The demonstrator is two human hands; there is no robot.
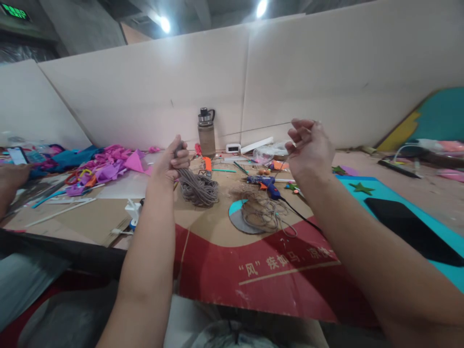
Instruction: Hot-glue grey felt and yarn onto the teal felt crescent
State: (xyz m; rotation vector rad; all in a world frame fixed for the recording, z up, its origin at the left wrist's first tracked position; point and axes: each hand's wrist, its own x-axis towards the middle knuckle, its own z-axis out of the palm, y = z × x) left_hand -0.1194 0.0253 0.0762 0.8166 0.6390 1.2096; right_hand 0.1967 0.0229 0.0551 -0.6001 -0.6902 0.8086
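Here the left hand (176,162) clasps a twine hank (198,189) hanging below it, the right hand (310,151) pinching a taut strand (253,130)

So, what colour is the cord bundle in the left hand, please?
The coiled cord bundle is greyish-brown; head view.

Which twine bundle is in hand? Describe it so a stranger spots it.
On the brown-and-red cardboard sheet, near its far middle, the left hand holds a grey-brown hank of twine, its bottom resting on the cardboard. Unlike the loose twine tangle to its right, it is neatly coiled.
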